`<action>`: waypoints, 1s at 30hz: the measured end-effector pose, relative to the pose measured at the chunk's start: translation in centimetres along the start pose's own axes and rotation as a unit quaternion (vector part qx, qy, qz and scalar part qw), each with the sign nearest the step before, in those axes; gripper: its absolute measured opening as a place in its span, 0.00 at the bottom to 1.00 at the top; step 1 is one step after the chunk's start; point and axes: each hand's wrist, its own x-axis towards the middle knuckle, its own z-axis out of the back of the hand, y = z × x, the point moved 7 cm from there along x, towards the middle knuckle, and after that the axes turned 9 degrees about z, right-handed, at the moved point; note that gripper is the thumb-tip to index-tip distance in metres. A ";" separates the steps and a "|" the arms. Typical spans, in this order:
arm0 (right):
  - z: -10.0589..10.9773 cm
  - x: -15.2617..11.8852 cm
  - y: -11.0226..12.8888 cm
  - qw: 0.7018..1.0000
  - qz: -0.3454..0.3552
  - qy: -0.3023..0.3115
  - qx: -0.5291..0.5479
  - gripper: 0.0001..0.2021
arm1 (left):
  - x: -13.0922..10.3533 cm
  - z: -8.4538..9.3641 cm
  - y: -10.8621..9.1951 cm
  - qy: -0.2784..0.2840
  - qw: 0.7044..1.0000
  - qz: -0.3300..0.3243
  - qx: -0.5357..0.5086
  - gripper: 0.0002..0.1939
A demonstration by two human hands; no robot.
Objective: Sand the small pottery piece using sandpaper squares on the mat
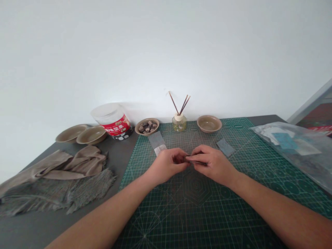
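Over the green cutting mat [145, 207], my left hand [169, 164] and my right hand [214, 164] meet with their fingertips nearly touching. A thin, dark, flat piece [198, 162] sticks out edge-on between the thumb and fingers of my right hand. The fingers of my left hand are closed at the near end of that piece; what they grip is hidden. Just beyond my left hand lies a small grey translucent bag [156, 138] with a white end. A blue-grey packet [225, 147] rests behind my right hand.
Along the wall stand a bowl of brown chunks [147, 127], a reed diffuser [179, 123] and a tan bowl [209, 124]. A labelled plastic jar [114, 121], two bowls [92, 135] and crumpled cloths [77, 173] are at left. A large clear bag [298, 145] lies at right.
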 end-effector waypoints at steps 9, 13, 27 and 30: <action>0.6 0.1 0.2 0.997 0.003 -0.039 -0.067 0.14 | 0.0 0.3 -0.2 -0.024 1.000 -0.010 -0.001 0.08; 2.2 0.0 -0.2 0.989 -0.050 -0.109 -0.091 0.13 | 0.2 0.6 0.0 -0.059 0.996 0.001 -0.071 0.12; 0.2 0.4 2.4 0.992 0.019 -0.075 -0.101 0.17 | -1.1 1.0 -1.5 -0.152 0.988 -0.023 -0.022 0.04; 0.2 0.4 2.6 0.989 0.028 -0.061 -0.132 0.17 | -1.3 1.0 -1.5 -0.165 0.986 -0.029 -0.013 0.02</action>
